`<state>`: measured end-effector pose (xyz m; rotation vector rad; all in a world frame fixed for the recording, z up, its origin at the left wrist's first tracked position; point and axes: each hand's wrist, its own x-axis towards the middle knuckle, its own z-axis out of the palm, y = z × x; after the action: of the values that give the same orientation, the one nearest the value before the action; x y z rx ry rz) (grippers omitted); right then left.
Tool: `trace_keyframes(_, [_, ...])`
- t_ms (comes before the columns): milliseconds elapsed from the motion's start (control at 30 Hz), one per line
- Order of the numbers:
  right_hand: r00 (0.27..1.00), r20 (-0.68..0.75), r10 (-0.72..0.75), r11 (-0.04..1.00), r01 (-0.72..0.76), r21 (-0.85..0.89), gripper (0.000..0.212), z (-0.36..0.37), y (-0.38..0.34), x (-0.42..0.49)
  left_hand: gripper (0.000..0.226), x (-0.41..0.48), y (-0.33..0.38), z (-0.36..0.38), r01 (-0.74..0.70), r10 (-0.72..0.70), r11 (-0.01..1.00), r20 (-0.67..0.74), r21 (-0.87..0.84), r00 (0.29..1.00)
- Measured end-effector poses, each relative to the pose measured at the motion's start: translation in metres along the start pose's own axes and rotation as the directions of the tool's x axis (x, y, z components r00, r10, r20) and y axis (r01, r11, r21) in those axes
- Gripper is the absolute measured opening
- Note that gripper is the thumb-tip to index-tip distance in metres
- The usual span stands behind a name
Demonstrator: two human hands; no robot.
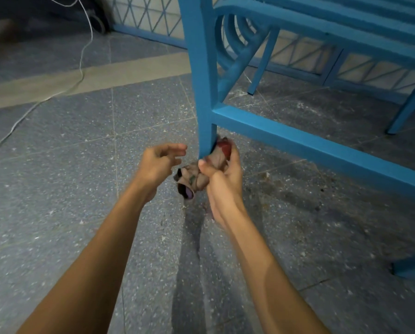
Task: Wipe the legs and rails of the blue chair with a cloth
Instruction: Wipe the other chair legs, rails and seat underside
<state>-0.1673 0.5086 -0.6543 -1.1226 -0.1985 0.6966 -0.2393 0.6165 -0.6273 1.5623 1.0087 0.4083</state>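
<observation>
The blue chair fills the upper right; its near front leg [202, 75] comes straight down to the floor at centre. A lower side rail [310, 143] runs from that leg toward the right. My right hand [222, 182] grips a bunched, brownish patterned cloth [196, 175] and presses it around the foot of that leg; a reddish part of the cloth shows behind the leg. My left hand [159, 165] hovers just left of the leg, fingers spread, holding nothing and not touching the chair.
Grey speckled floor tiles lie all around, dusty under the chair. A white cord [81, 66] trails across the floor at the left. A blue lattice railing [151, 18] runs along the back. Other chair legs [264, 61] stand farther back and right.
</observation>
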Motion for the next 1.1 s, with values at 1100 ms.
trace_keyframes(1100, [0.617,0.774,-0.142,-0.568,0.59,-0.574,0.08,-0.057,0.014,0.033,0.037,0.008,0.001,-0.007,-0.162,0.166,0.977,0.019,-0.138,0.986])
